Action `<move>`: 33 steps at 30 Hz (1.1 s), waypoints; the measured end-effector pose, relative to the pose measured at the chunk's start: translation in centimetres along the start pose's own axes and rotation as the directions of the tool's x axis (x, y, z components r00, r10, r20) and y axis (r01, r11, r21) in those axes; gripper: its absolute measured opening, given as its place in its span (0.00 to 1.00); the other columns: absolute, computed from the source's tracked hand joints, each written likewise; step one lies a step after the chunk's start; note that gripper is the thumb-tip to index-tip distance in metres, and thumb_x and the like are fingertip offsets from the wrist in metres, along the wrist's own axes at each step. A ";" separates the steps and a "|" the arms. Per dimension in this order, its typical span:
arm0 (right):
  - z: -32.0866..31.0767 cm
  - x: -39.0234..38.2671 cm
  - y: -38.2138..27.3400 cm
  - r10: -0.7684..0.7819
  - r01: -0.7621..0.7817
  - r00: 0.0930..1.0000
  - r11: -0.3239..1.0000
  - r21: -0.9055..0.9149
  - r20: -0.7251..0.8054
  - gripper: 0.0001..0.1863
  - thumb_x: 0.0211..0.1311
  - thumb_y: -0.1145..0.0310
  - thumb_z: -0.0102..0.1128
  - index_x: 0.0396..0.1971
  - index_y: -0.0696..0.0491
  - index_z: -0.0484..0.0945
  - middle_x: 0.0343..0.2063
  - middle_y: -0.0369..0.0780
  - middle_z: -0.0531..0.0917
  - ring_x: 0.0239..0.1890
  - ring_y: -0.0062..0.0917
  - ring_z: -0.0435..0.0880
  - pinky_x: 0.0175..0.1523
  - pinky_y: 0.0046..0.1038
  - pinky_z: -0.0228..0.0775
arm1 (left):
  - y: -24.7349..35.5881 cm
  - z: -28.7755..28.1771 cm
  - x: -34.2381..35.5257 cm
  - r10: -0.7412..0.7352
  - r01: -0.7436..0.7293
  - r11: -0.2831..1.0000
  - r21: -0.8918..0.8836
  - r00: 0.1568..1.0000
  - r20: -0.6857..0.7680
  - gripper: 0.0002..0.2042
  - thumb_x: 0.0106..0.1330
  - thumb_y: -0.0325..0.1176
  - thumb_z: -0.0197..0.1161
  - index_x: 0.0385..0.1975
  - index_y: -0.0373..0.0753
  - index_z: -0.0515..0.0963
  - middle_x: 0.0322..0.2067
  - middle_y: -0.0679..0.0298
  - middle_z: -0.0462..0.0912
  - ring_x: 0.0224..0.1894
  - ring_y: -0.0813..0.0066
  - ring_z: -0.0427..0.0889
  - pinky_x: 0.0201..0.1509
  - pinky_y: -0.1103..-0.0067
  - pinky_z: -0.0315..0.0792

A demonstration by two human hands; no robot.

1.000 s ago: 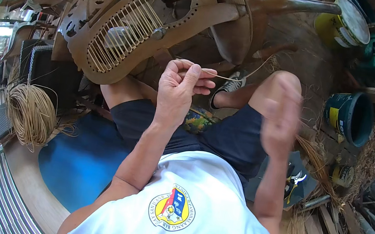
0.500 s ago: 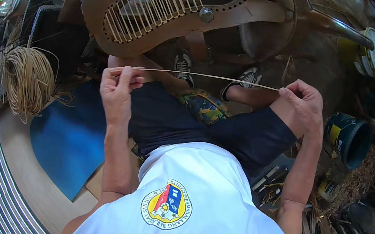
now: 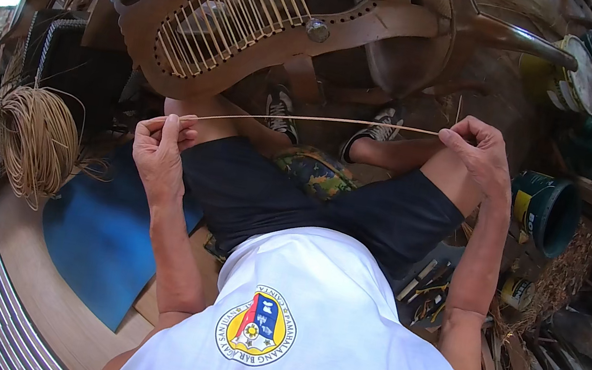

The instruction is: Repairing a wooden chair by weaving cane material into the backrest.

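A thin pale rattan strand stretches between my hands above my lap, bowing slightly upward. My left hand pinches its left end between thumb and fingers. At the other end, my right hand grips the strand between thumb and curled forefinger. Beyond my knees stands a brown wooden chair frame, tilted, with a row of holes around its oval opening. Several pale strands run side by side across the left part of that opening. A round, shiny lump sits on the frame's near rim.
At the left hangs a thick coil of rattan, next to a blue sheet. To the right stand a dark green bucket, a small can and a pale-lidded pail. Tools lie beside my right thigh.
My left hand has moved left and slightly down, widening the gap between my hands. More of the strand shows between them. My right hand has shifted only a little.
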State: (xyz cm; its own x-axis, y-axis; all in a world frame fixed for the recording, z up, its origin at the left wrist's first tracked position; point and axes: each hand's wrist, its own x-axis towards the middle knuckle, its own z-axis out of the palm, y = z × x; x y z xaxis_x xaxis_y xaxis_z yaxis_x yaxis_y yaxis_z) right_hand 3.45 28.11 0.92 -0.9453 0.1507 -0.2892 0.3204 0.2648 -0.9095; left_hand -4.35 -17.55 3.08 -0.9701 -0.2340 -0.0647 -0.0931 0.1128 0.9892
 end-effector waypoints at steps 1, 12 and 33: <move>-0.1 0.0 0.0 -0.003 0.003 1.000 1.000 -0.001 -0.002 0.08 0.60 0.68 0.72 0.28 0.56 0.83 0.21 0.26 0.75 0.26 0.09 0.68 0.32 0.18 0.59 | 0.1 0.0 0.0 -0.007 0.007 1.000 0.003 1.000 0.001 0.08 0.72 0.32 0.62 0.39 0.38 0.71 0.37 0.53 0.87 0.31 0.79 0.85 0.36 0.82 0.81; -1.8 -0.3 -0.3 -0.062 0.062 0.998 0.998 -0.014 0.025 0.09 0.62 0.69 0.70 0.26 0.55 0.79 0.22 0.25 0.73 0.27 0.07 0.67 0.33 0.16 0.58 | 0.9 -0.3 -0.5 -0.039 0.041 0.996 -0.079 0.999 0.019 0.07 0.73 0.30 0.61 0.38 0.36 0.69 0.35 0.52 0.87 0.29 0.78 0.84 0.35 0.83 0.80; -8.8 -2.1 -0.6 -0.004 0.008 0.998 0.998 -0.066 0.057 0.10 0.63 0.65 0.70 0.28 0.55 0.81 0.23 0.24 0.75 0.26 0.06 0.68 0.31 0.15 0.59 | -10.0 -26.9 9.1 -0.172 0.360 0.800 0.480 0.904 -0.392 0.06 0.70 0.32 0.61 0.38 0.38 0.73 0.33 0.62 0.87 0.27 0.81 0.82 0.26 0.86 0.73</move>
State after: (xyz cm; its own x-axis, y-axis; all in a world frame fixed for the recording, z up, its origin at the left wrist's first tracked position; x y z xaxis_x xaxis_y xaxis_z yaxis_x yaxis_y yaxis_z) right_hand 5.82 35.99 4.70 -0.9487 0.0951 -0.3016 0.3159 0.3282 -0.8902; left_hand -6.25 -46.80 -3.83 -0.7731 -0.6092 -0.1767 -0.5313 0.4699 0.7049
